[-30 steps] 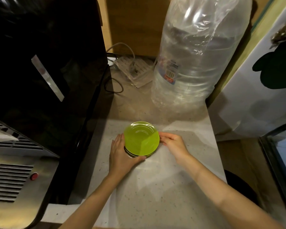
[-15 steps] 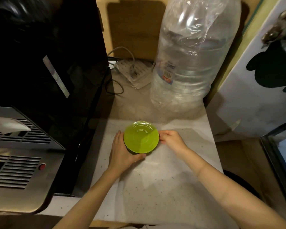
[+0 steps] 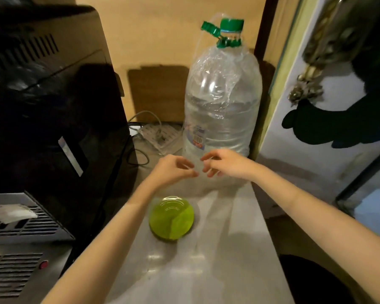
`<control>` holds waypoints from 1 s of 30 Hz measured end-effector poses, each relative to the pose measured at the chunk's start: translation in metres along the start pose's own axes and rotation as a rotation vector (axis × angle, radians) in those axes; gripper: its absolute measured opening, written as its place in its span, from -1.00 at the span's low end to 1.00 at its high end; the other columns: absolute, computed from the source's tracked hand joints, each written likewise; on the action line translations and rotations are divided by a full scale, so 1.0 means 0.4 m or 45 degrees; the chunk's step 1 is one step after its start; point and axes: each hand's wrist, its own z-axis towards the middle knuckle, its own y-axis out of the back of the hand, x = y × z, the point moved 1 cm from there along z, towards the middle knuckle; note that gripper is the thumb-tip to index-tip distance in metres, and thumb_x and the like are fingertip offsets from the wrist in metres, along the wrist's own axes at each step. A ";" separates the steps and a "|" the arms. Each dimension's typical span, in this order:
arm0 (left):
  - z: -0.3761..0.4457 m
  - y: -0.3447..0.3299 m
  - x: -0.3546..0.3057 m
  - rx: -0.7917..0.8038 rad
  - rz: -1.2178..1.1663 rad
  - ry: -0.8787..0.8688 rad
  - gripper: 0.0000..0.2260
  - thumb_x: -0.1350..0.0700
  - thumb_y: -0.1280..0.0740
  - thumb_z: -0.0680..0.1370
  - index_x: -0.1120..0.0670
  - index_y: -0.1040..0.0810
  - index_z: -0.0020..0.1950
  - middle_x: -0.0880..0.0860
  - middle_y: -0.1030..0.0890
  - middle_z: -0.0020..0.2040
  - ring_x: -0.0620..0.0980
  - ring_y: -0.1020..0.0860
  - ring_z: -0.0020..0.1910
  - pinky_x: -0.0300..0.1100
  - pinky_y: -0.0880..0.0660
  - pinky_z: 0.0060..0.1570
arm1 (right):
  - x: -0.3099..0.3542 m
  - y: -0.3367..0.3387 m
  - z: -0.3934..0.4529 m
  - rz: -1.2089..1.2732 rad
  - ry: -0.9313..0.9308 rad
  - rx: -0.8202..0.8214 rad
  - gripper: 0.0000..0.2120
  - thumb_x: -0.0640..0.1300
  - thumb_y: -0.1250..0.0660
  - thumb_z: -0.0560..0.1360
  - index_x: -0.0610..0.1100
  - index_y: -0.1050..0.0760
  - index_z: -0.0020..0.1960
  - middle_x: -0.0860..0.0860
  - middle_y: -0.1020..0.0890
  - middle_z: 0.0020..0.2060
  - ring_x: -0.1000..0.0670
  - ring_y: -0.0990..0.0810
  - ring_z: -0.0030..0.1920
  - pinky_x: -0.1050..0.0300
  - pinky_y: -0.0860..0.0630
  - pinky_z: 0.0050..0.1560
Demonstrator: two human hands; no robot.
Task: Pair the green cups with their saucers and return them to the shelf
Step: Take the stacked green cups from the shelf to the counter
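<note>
A stack of green saucers (image 3: 171, 220) lies on the pale speckled counter (image 3: 224, 260), seen from above. No cup shows. My left hand (image 3: 173, 170) and my right hand (image 3: 226, 163) hover above and beyond the saucers, in front of the big bottle. Their fingertips nearly meet. Both hands hold nothing, with fingers loosely curled and apart.
A large clear water bottle (image 3: 222, 102) with a green cap stands at the back of the counter. A black appliance (image 3: 48, 110) and a steel vented unit (image 3: 15, 249) fill the left. A power strip (image 3: 158, 134) with cables lies behind. A white door (image 3: 329, 119) is at right.
Both hands let go of the saucer stack and rose away from it toward the bottle. The view tilted up, showing the bottle's cap.
</note>
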 end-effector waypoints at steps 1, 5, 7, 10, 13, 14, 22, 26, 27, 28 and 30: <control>0.010 0.020 -0.041 0.017 0.016 -0.041 -0.74 0.00 -0.49 0.29 0.05 -0.63 -0.08 0.14 -0.70 -0.09 -0.02 -0.63 -0.14 -0.07 -0.54 0.06 | 0.022 0.036 -0.015 -0.058 0.041 -0.005 -0.70 -0.16 -0.16 0.56 -0.20 -0.42 0.27 -0.11 -0.63 0.00 -0.02 -0.61 -0.09 0.15 -0.48 -0.11; 0.038 0.100 -0.206 0.019 0.165 -0.250 -0.73 0.08 -0.43 0.39 0.12 -0.60 0.05 0.06 -0.68 -0.10 -0.24 -0.62 -0.20 -0.45 -0.46 -0.19 | 0.113 0.172 -0.077 -0.212 0.186 -0.095 -0.69 -0.12 -0.21 0.54 -0.14 -0.44 0.26 -0.09 -0.65 0.00 -0.02 -0.65 -0.05 0.16 -0.50 -0.02; 0.045 0.141 -0.287 -0.004 0.190 -0.330 -0.71 0.07 -0.42 0.39 0.12 -0.59 0.09 0.08 -0.68 -0.05 -0.16 -0.62 -0.15 -0.40 -0.49 -0.15 | 0.161 0.235 -0.108 -0.275 0.257 -0.152 -0.67 -0.11 -0.24 0.53 -0.13 -0.43 0.27 -0.09 -0.66 -0.04 -0.02 -0.66 -0.05 0.17 -0.49 -0.02; 0.052 0.205 -0.405 -0.051 0.183 -0.433 -0.70 0.05 -0.42 0.39 0.10 -0.59 0.09 0.12 -0.68 -0.03 -0.04 -0.62 -0.07 -0.16 -0.52 0.07 | 0.235 0.320 -0.150 -0.342 0.356 -0.248 -0.66 -0.11 -0.28 0.51 -0.10 -0.42 0.27 -0.12 -0.68 -0.10 -0.01 -0.66 -0.05 0.08 -0.52 0.03; 0.055 0.270 -0.523 -0.105 0.118 -0.576 -0.73 0.12 -0.39 0.42 0.17 -0.57 0.08 0.17 -0.67 -0.05 -0.05 -0.61 -0.16 -0.26 -0.53 -0.07 | 0.308 0.393 -0.186 -0.415 0.444 -0.351 -0.64 -0.11 -0.30 0.49 -0.06 -0.41 0.28 -0.09 -0.70 -0.09 0.06 -0.66 -0.08 0.13 -0.53 0.04; 0.054 0.290 -0.562 -0.135 0.125 -0.625 -0.74 0.13 -0.38 0.43 0.19 -0.57 0.08 0.17 -0.66 -0.07 -0.08 -0.60 -0.22 -0.37 -0.50 -0.20 | 0.333 0.415 -0.197 -0.436 0.474 -0.386 -0.62 -0.11 -0.30 0.49 -0.05 -0.40 0.29 -0.05 -0.69 -0.11 0.06 -0.66 -0.08 0.13 -0.54 0.07; 0.022 0.432 -0.803 -0.511 0.274 -0.928 -0.70 0.00 -0.37 0.42 0.07 -0.56 0.10 0.01 -0.62 -0.06 -0.10 -0.58 -0.12 -0.29 -0.50 -0.16 | 0.523 0.596 -0.280 -0.522 0.751 -0.769 -0.54 -0.06 -0.30 0.49 -0.06 -0.31 0.35 -0.05 -0.68 -0.07 0.04 -0.63 -0.01 0.03 -0.53 0.14; 0.030 0.494 -0.885 -0.595 0.216 -1.023 -0.60 -0.01 -0.41 0.39 0.06 -0.50 0.19 0.04 -0.60 0.07 -0.05 -0.57 0.01 -0.15 -0.53 0.01 | 0.586 0.685 -0.291 -0.575 0.847 -0.924 -0.54 -0.04 -0.29 0.49 -0.03 -0.29 0.36 0.00 -0.63 0.02 0.05 -0.59 0.05 0.07 -0.51 0.17; 0.034 0.508 -0.904 -0.598 0.188 -1.032 -0.58 0.00 -0.41 0.38 0.07 -0.49 0.21 0.04 -0.59 0.09 -0.06 -0.56 0.02 -0.14 -0.53 0.02 | 0.598 0.704 -0.291 -0.578 0.871 -0.958 -0.54 -0.04 -0.29 0.50 -0.02 -0.28 0.36 0.01 -0.62 0.04 0.06 -0.57 0.06 0.11 -0.50 0.16; 0.037 0.521 -0.919 -0.593 0.151 -1.040 -0.56 -0.01 -0.41 0.38 0.07 -0.47 0.23 0.04 -0.58 0.11 -0.06 -0.56 0.03 -0.15 -0.54 0.01 | 0.606 0.720 -0.288 -0.569 0.897 -0.987 -0.54 -0.04 -0.29 0.50 -0.02 -0.28 0.36 0.01 -0.61 0.05 0.06 -0.56 0.07 0.13 -0.49 0.16; 0.051 0.552 -0.951 -0.569 0.057 -1.068 -0.53 0.00 -0.39 0.39 0.07 -0.42 0.27 0.05 -0.56 0.14 -0.04 -0.56 0.05 -0.17 -0.55 -0.03 | 0.629 0.759 -0.276 -0.547 0.950 -1.051 -0.53 -0.04 -0.29 0.49 -0.02 -0.28 0.36 0.01 -0.60 0.07 0.05 -0.55 0.10 0.14 -0.47 0.16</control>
